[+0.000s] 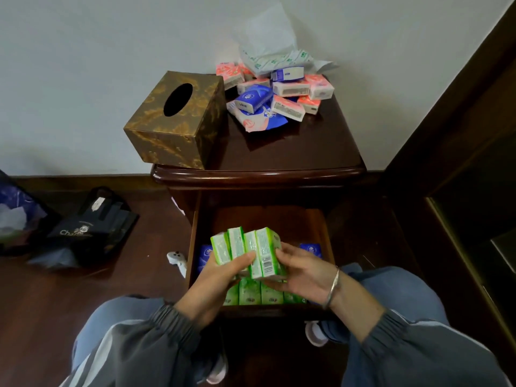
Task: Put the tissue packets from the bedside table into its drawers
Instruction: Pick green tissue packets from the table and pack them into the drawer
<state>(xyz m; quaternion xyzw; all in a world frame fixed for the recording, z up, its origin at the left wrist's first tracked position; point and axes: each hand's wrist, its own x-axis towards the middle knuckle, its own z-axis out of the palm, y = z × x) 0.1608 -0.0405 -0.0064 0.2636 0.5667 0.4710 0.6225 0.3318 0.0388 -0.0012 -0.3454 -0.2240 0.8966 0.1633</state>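
Several green tissue packets [245,251] stand side by side in both my hands, just above the pulled-out drawer [325,233] of the dark wooden bedside table [307,152]. My left hand [220,277] grips the left packets, thumb across their front. My right hand [298,272] holds the right packets from the side. More green packets [259,296] lie in a row at the drawer's front, with blue packets [205,254] behind them at both sides. A pile of pink and blue packets [279,96] lies at the back of the table top.
A brown patterned tissue box [178,118] stands on the table's left front corner. Crumpled wrapping [268,51] sits behind the pile. Dark bags [92,227] lie on the floor to the left; a wooden cabinet [460,163] rises at the right. My knees flank the drawer.
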